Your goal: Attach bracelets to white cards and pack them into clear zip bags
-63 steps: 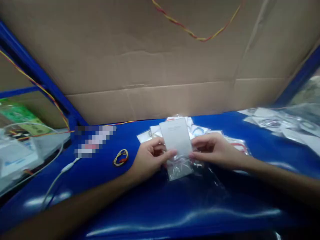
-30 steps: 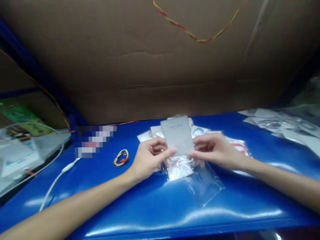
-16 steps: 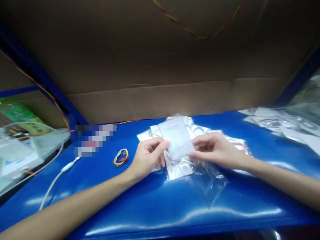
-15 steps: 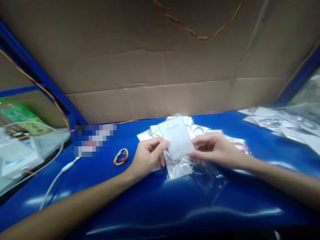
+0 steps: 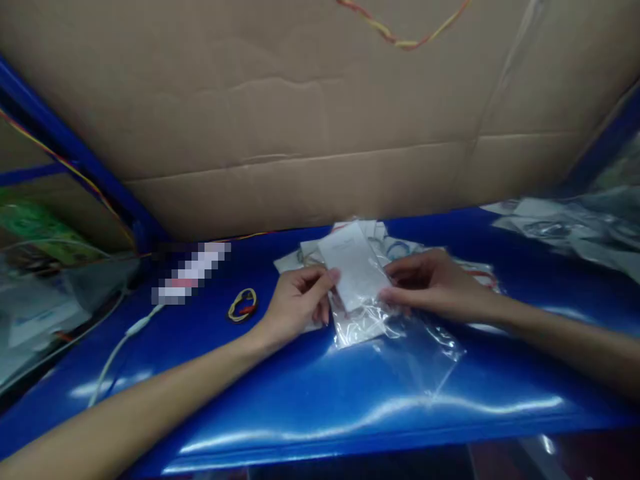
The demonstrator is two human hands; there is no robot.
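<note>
A white card with faint print, apparently in a clear plastic bag, is held between both hands over the middle of the blue table. My left hand pinches its left edge between thumb and fingers. At its lower right edge, my right hand grips the card and the clear plastic. Loose transparent film spreads below the right hand onto the table. Beneath and behind the hands lie several white cards in clear bags, some with coloured loops. A coiled yellow and dark cable rests left of my left hand.
A cardboard panel stands along the back of the blue table. More bagged white cards lie at the far right. A white cord crosses the left side, and twisted red-yellow wires hang above.
The view has tilted slightly downward, showing the table's front edge. Both hands keep their grip on the card, and the clear film at the right spreads out further.
</note>
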